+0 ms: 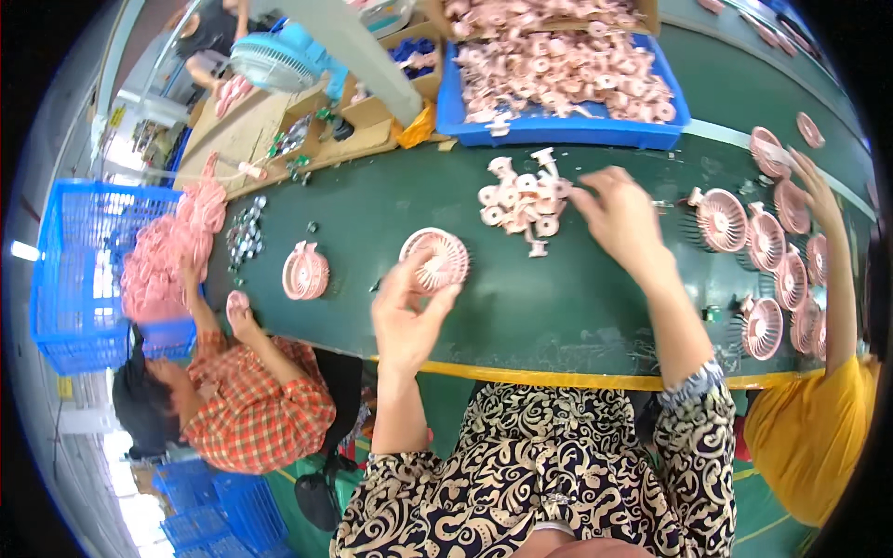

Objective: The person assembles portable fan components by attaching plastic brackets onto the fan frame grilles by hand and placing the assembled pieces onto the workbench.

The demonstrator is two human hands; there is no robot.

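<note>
My left hand (pixel 405 316) grips a round pink slatted fan housing (pixel 441 260) by its near side, just above the green table. Its thumb and fingers wrap the rim, with the slatted face upward. My right hand (pixel 621 223) hovers at the right edge of a loose pile of small pink plastic parts (pixel 516 198). Its fingers are loosely bent and apart from the thumb, and nothing shows between them. Another pink fan housing (pixel 306 272) sits on the table to the left of my left hand.
A blue bin (pixel 563 133) heaped with pink parts stands at the back. Several finished-looking pink housings (pixel 765 327) lie at right, near a co-worker's hand (pixel 817 191). At left, another person handles pink pieces beside a blue crate (pixel 79 279) and small metal parts (pixel 246 232).
</note>
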